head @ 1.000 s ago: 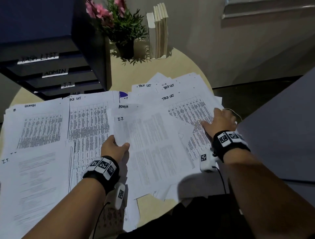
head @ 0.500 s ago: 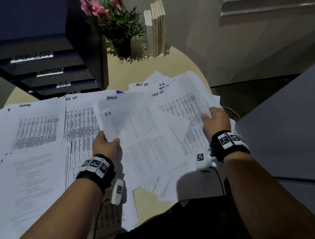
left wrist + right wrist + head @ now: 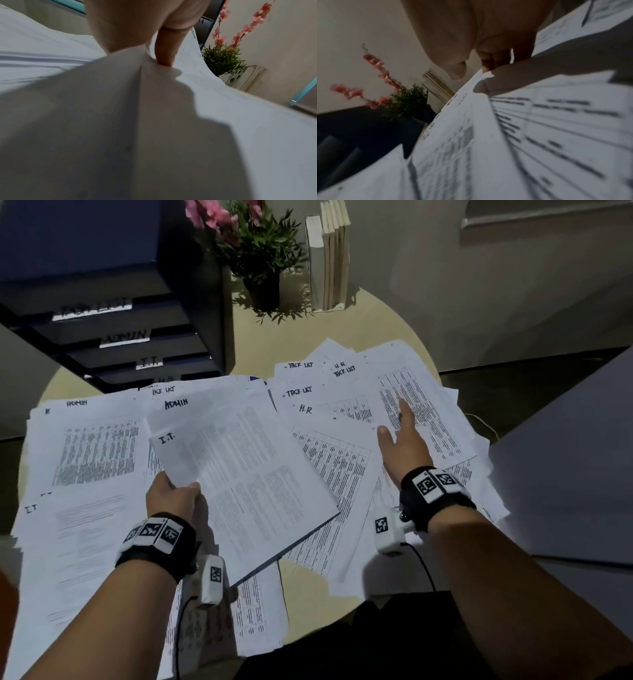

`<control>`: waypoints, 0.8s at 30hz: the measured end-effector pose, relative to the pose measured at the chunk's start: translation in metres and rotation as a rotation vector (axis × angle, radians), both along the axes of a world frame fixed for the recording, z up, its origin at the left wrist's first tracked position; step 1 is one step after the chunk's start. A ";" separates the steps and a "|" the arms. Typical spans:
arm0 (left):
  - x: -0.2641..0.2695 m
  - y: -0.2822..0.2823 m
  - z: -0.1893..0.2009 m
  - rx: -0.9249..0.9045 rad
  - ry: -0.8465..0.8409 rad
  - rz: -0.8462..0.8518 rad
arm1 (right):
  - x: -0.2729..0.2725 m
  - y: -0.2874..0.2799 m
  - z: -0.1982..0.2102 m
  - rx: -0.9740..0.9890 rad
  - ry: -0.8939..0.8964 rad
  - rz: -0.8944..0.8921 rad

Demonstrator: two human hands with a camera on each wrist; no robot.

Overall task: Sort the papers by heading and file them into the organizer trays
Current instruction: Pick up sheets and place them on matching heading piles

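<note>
White I.T. sheet pinched in left hand grip, right hand spread flat over papers

papers: matt white paper | table: smooth pale wood

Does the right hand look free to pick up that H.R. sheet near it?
Probably yes. The right hand is open and holds nothing, hovering over the loose papers, and the H.R. sheet lies just beside it, its heading uncovered; only its left edge is tucked under the I.T. sheet.

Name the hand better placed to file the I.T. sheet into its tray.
Left. The left hand already pinches the I.T. sheet, nearest the I.T. tray; the right hand lies open over papers opposite.
</note>
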State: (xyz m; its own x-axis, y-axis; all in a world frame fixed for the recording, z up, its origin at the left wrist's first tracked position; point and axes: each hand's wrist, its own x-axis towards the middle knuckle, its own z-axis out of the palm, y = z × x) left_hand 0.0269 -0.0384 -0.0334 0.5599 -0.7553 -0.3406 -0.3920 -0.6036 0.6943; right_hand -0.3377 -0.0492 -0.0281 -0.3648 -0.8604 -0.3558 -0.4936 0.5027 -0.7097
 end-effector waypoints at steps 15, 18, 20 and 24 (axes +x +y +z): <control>-0.044 -0.002 0.011 -0.036 0.114 -0.167 | -0.029 -0.017 0.068 -0.313 0.291 0.121; -0.051 -0.007 0.015 -0.054 0.077 -0.212 | -0.028 -0.013 0.065 -0.258 0.356 0.158; -0.054 -0.007 0.019 -0.067 0.065 -0.235 | -0.023 -0.007 0.055 -0.161 0.324 0.121; -0.052 -0.006 0.024 -0.091 0.069 -0.251 | -0.016 -0.002 0.044 -0.086 0.531 0.174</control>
